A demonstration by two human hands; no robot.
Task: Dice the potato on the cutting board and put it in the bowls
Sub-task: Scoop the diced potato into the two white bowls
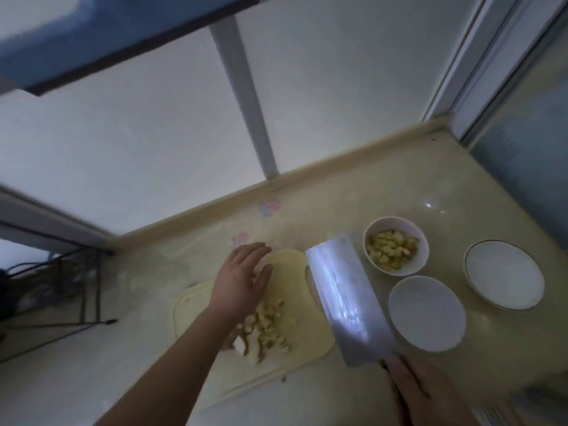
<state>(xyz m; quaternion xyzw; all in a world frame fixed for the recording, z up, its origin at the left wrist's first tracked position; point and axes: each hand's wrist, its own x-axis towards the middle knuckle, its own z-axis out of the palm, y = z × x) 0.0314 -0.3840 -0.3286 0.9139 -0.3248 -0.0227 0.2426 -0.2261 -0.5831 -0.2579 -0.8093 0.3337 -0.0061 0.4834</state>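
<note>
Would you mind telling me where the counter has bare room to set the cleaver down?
Bare beige counter lies between the back ledge and the potato-filled white bowl, and left of the pale cutting board. Crowded: the right, with two empty white bowls.

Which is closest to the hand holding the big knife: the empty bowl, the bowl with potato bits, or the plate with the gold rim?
From the right hand:
1. Empty bowl, just beyond it.
2. Gold-rimmed plate, farther right.
3. Bowl with potato bits, farthest back.
Plate and potato bowl are nearly tied.
</note>
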